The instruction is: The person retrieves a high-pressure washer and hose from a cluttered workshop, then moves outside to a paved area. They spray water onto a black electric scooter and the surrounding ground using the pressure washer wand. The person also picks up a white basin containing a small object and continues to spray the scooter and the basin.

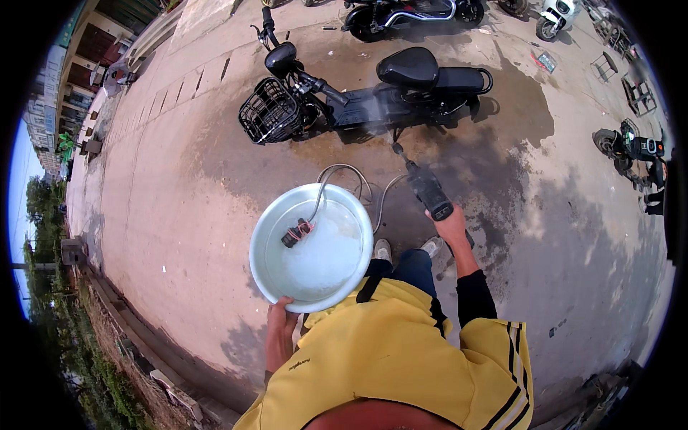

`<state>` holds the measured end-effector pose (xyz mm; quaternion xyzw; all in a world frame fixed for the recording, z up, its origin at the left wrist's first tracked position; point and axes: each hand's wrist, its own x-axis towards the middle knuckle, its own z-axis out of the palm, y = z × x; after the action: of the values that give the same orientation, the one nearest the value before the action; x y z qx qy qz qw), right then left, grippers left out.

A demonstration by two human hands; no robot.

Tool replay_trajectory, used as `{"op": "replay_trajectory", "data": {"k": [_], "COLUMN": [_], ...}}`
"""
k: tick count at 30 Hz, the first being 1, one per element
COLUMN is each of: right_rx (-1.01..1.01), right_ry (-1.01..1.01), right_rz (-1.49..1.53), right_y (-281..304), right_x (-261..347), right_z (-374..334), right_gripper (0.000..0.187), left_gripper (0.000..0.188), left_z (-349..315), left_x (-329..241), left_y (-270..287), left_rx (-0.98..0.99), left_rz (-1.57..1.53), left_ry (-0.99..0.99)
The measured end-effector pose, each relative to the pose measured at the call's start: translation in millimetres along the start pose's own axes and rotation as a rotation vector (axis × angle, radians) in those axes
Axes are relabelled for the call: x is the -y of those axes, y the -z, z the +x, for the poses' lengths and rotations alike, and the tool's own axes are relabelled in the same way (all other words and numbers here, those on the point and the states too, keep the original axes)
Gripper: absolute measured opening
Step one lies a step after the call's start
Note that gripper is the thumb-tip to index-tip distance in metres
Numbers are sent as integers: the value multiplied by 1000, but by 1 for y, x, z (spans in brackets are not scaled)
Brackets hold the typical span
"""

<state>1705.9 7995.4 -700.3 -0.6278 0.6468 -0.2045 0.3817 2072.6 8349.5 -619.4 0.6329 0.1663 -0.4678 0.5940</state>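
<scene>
My left hand (282,313) grips the near rim of a pale blue plastic basin (256,247), held against my front and slightly tilted. Water lies in it, with a black cylindrical hose end (292,236) wrapped in reddish cord. From there a grey hose (342,166) loops over the far rim toward a black handheld pressure washer gun (428,188). My right hand (451,228) is closed around that gun's grip, partly hidden by its body. Its nozzle points at a black electric scooter (408,69) with a wire front basket (269,111). Whitish spray mist shows over the scooter's footboard.
Wet dark patches spread over the concrete (502,93) around the scooter. Beyond stand another dark scooter (412,16) and a white one (557,18). At the right are a parked scooter (638,149) and stools (636,94). A low kerb (136,322) edges greenery at the left.
</scene>
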Motion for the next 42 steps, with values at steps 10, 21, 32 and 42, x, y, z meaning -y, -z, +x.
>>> {"op": "replay_trajectory", "data": {"k": [10, 21, 32, 42], "right_rx": [285, 246, 161, 273], "right_ry": [311, 442, 149, 115], "right_rz": [79, -124, -58, 55], "right_y": [-71, -66, -57, -73], "right_x": [141, 190, 99, 80], "right_z": [-15, -2, -9, -24], "right_gripper": [45, 53, 48, 43], "left_gripper": [51, 46, 41, 37], "left_z": [-25, -37, -38, -26], "left_x": [21, 31, 24, 5], "left_y": [25, 21, 3, -3], "left_rx": [-59, -107, -121, -47], "left_rz": [-77, -106, -130, -53], "left_ry": [-43, -70, -88, -64]}}
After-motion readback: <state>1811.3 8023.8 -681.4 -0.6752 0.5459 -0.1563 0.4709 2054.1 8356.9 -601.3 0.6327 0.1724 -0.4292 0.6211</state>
